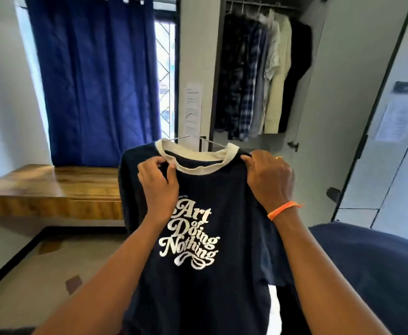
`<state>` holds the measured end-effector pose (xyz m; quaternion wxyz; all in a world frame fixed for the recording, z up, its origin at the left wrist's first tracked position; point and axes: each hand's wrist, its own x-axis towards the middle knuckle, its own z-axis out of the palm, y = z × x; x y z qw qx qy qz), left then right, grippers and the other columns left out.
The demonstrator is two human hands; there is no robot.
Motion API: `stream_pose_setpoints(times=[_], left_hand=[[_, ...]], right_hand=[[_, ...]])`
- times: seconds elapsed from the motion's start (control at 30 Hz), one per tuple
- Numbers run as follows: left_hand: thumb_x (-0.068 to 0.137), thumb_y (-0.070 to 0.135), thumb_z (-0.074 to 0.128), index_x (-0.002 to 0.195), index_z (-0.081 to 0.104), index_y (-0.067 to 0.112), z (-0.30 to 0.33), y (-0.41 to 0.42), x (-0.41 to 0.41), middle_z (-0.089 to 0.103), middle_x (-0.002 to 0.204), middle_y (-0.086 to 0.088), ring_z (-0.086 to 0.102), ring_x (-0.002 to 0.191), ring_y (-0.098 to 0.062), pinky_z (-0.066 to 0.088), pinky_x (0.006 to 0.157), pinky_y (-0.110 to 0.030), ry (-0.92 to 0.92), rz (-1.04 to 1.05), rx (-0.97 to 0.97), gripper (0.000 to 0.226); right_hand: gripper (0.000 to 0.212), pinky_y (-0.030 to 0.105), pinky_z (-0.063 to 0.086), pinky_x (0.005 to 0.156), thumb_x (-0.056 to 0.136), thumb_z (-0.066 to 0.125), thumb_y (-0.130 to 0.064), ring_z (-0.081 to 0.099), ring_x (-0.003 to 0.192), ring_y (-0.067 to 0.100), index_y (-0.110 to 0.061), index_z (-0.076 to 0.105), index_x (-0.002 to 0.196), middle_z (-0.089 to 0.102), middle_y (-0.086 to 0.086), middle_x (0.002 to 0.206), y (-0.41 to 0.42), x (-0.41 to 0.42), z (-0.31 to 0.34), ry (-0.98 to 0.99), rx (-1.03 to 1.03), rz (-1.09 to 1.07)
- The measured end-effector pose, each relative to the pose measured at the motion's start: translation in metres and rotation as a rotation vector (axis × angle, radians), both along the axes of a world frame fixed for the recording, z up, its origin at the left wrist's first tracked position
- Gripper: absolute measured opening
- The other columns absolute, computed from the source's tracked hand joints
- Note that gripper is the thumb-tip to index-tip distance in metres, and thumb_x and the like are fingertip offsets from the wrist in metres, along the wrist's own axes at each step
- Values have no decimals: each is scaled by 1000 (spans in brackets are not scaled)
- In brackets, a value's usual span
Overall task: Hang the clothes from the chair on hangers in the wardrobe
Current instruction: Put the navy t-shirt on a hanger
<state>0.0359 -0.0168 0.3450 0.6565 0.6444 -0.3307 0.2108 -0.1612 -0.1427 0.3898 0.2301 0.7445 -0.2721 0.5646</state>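
Note:
A navy T-shirt with a cream collar and white lettering hangs in front of me, held up at chest height. My left hand pinches its left shoulder beside the collar. My right hand, an orange band at the wrist, grips its right shoulder. Thin metal hanger wires show inside the neck opening; the hook is hard to make out. Beyond stands the open wardrobe, its rail holding several hung shirts.
A blue curtain covers the window at left, with a wooden bench below it. The wardrobe door stands open at right with a paper sheet on it. A dark blue surface lies at lower right.

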Motion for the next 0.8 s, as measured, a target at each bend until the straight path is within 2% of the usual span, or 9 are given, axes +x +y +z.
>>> stream_pose_setpoints(times=[0.03,0.1,0.2,0.27,0.33,0.5,0.63,0.73,0.8], left_hand=[[93,22,61,105,56,12,0,-19,-7,51,109,-6,48,103,-19,42,96,-42,26,-28,8,17],[93,20,61,107,57,12,0,-49,-17,52,108,-3,50,102,-19,45,94,-44,10,-78,28,17],[93,17,62,117,54,10,-2,-93,-26,54,114,-4,49,107,-17,42,94,-31,-83,-127,81,26],[93,16,61,123,52,11,0,-122,-27,52,119,-3,47,110,-16,34,91,-17,-124,-140,101,32],[93,16,60,128,49,12,3,-151,-23,51,122,-2,45,111,-15,29,89,-11,-164,-140,103,37],[93,15,59,136,44,14,8,-235,-1,49,125,-2,44,113,-14,33,90,-18,-227,-187,147,46],[92,14,60,139,43,12,20,-309,10,47,130,-4,45,119,-18,36,98,-21,-199,-314,202,50],[91,14,61,142,39,13,26,-358,14,44,134,-2,45,123,-16,42,104,-30,-194,-381,209,55],[91,11,61,141,38,15,29,-385,15,43,132,2,46,121,-13,47,101,-32,-183,-375,167,56]], right_hand=[[38,29,37,41,98,52,-39,56,50,32,-12,58,73,59,7,62,-19,-9,1,-14,-12,-13],[36,28,36,43,98,55,-37,57,51,33,-10,60,74,60,9,63,-48,-23,4,-46,-22,-40],[32,29,37,45,97,59,-33,58,54,35,-9,61,76,62,12,65,-94,-35,6,-102,-30,-63],[34,33,42,47,100,55,-35,60,59,37,-8,62,80,64,13,70,-128,-35,7,-130,-21,-62],[40,36,44,50,103,47,-38,60,65,38,-7,62,82,64,14,74,-162,-30,10,-152,-22,-66],[34,41,45,52,102,49,-32,57,82,41,-4,60,87,63,17,84,-250,-5,25,-193,-23,-77],[39,32,31,52,104,44,-35,55,84,41,-4,58,86,61,17,84,-318,5,42,-187,-58,-178],[36,35,32,54,103,45,-32,54,89,42,-2,58,89,61,19,88,-362,11,50,-202,-17,-194],[36,37,32,55,103,44,-32,53,90,43,-1,58,90,60,21,91,-388,15,55,-206,15,-183]])
